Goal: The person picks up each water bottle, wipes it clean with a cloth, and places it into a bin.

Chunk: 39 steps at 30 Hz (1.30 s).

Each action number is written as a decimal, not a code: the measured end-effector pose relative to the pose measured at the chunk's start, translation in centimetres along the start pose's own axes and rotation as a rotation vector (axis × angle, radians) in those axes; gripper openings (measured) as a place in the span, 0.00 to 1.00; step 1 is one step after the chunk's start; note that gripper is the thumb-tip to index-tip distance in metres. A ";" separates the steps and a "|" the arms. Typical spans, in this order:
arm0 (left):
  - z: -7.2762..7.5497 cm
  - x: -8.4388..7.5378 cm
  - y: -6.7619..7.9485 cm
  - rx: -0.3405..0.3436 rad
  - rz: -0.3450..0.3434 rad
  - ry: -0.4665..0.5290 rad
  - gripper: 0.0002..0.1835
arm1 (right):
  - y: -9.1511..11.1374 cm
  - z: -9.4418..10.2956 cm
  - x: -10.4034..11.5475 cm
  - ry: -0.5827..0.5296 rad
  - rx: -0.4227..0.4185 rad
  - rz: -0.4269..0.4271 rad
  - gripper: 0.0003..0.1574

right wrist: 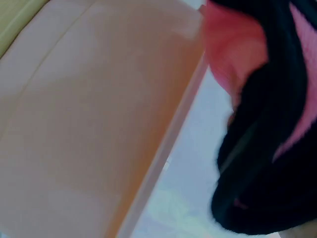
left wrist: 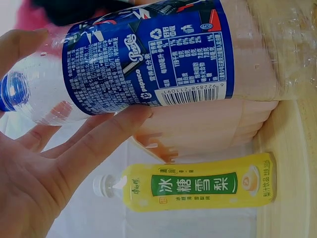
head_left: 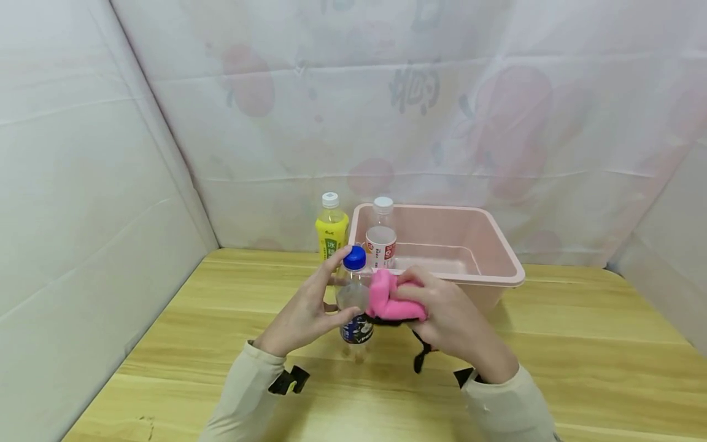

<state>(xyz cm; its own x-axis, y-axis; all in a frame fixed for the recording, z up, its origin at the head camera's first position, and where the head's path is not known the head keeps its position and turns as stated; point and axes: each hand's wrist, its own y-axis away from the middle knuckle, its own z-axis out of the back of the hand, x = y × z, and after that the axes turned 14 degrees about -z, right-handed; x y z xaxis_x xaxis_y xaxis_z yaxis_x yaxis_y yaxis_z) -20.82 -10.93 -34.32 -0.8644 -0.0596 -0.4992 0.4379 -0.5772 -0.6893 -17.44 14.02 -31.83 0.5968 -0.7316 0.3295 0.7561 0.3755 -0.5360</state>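
A clear plastic Pepsi bottle with a blue cap and dark blue label stands upright at the front of the group. My left hand holds its upper part, thumb on the near side and fingers on the far side. In the left wrist view the bottle's label shows small print and a barcode. My right hand grips a bunched pink cloth with black edging, held at the bottle's right side. The right wrist view shows the cloth's black edge close up; the fingers are mostly hidden there.
Behind the hands stands a pale pink plastic basin. A clear bottle with a white cap is upright at its left end. Left of the basin stands a yellow drink bottle. The wooden table is enclosed by pale curtains.
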 end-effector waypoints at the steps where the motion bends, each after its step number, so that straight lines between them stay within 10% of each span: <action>1: 0.0 0.0 0.0 0.001 0.001 -0.001 0.51 | 0.1 -0.2 0.0 0.031 0.076 -0.023 0.26; 8: 0.0 -0.1 -0.1 0.001 0.006 -0.007 0.51 | 0.6 -3.6 0.1 0.183 0.501 -0.137 0.21; 22: 0.0 -0.2 0.0 -0.003 0.018 -0.007 0.50 | 0.7 -4.1 -0.2 0.185 0.557 -0.174 0.21; 29: 0.1 -0.1 -0.2 0.006 -0.007 -0.024 0.50 | 0.1 -2.2 -0.5 0.117 0.423 -0.137 0.21; 39: 0.2 0.0 0.0 0.008 0.017 -0.004 0.50 | -0.3 -0.8 -0.1 -0.006 -0.101 0.029 0.31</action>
<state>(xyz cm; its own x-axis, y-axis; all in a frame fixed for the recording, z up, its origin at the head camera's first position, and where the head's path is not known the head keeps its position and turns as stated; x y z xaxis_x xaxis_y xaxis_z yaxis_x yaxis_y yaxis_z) -20.87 -11.06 -34.23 -0.8580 -0.0725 -0.5084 0.4501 -0.5827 -0.6766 -17.92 13.49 -32.33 0.6200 -0.7176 0.3171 0.7075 0.3369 -0.6212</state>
